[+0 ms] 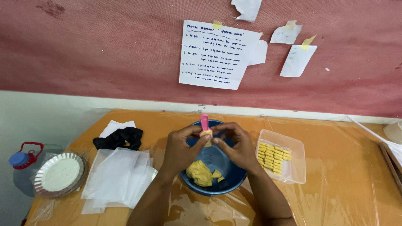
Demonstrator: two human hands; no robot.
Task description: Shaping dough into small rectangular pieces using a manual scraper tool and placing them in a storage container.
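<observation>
My left hand [181, 147] and my right hand [234, 144] meet above a blue bowl [228, 184]. Together they pinch a small pink tool [204, 121] with a piece of yellow dough [206, 134] pressed at its lower end. The pink handle sticks up between my thumbs. A lump of yellow dough [199, 173] and two small bits lie in the bottom of the bowl. To the right stands a clear plastic tray [295, 169] holding several ridged yellow dough pieces [273, 157] in rows.
The orange table [343, 167] is covered with clear plastic film. White paper sheets [117, 178] and a black cloth [119, 138] lie at left. A fluted metal pan [59, 173] and a water jug [25, 161] sit at the far left. Paper notes hang on the red wall [104, 50].
</observation>
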